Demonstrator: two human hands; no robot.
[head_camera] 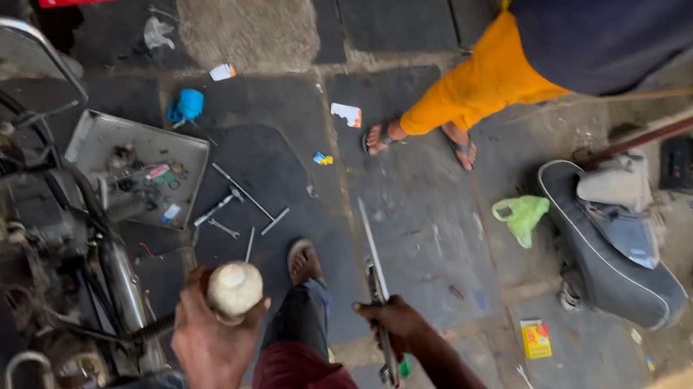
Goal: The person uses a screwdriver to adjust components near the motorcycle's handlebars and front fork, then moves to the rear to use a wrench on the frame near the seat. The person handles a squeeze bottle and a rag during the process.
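Dark stone paving [423, 200], oily and strewn with scraps, makes up the workshop floor. At its lower edge the left hand [210, 334] has its grip closed around a pale, rounded, smooth-looking object [235, 288], held up just beside a stripped motorcycle [59, 271]; what the object is cannot be told. The right hand [396, 322] is clenched around a long, thin metal tool [375, 283] that points away over the floor. Between the hands lie the person's maroon-clad leg and sandalled foot [302, 261].

Further out, loose spanners and rods [241, 207] lie on the paving beside a dented metal tray [140, 168] filled with small parts. A removed black seat [610, 254] lies to the right with a crumpled green bag [521, 217] next to it. Another person in orange trousers [479, 88] stands beyond in sandals.

Judging from this, the rounded object could slip from greasy fingers and roll among the clutter, and the scattered tools near bare toes invite a stumble. The long tool's far end could also swing towards the other person's feet.
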